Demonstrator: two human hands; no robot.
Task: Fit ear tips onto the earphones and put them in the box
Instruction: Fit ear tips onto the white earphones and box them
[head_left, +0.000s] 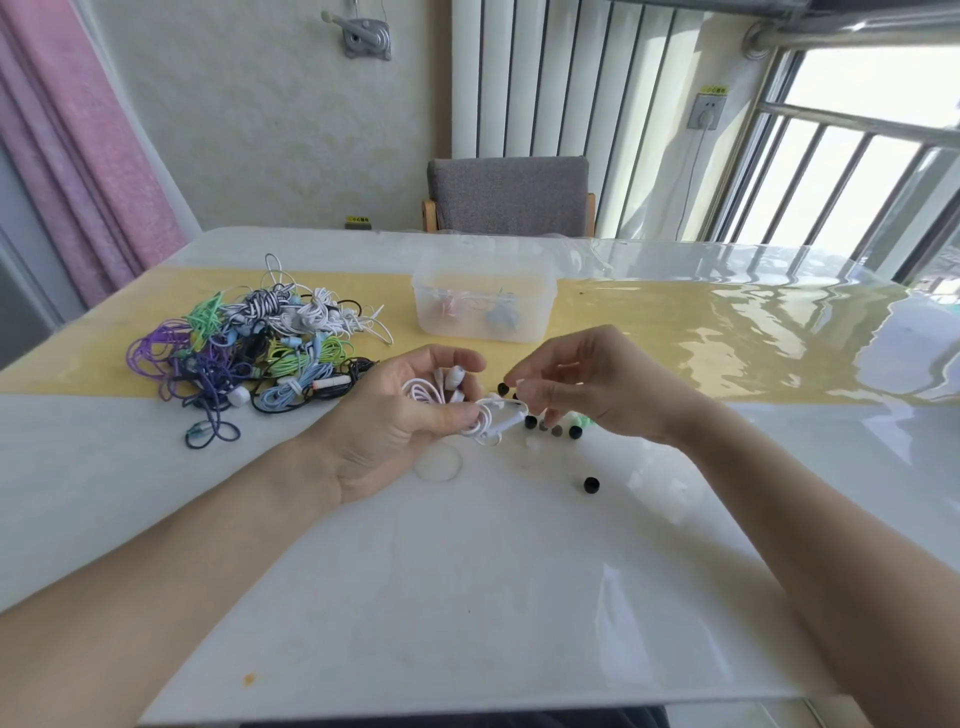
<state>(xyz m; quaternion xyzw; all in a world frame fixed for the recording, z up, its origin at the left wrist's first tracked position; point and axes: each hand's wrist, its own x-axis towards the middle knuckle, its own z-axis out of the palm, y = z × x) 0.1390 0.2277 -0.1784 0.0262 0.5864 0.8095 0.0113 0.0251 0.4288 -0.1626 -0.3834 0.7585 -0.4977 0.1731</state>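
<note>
Bare forearms reach in over the glossy white table (467, 597), an ear tip about to be fitted.

Left hand (395, 415) curls round a coiled white earphone (454, 395), bud up for access; right hand (582, 389) pinches a small black ear tip (502, 387), spares (550, 428) loose below. Beyond, the clear plastic box (483, 299) waits open beside the tangled coloured earphone pile (260, 343).
</note>
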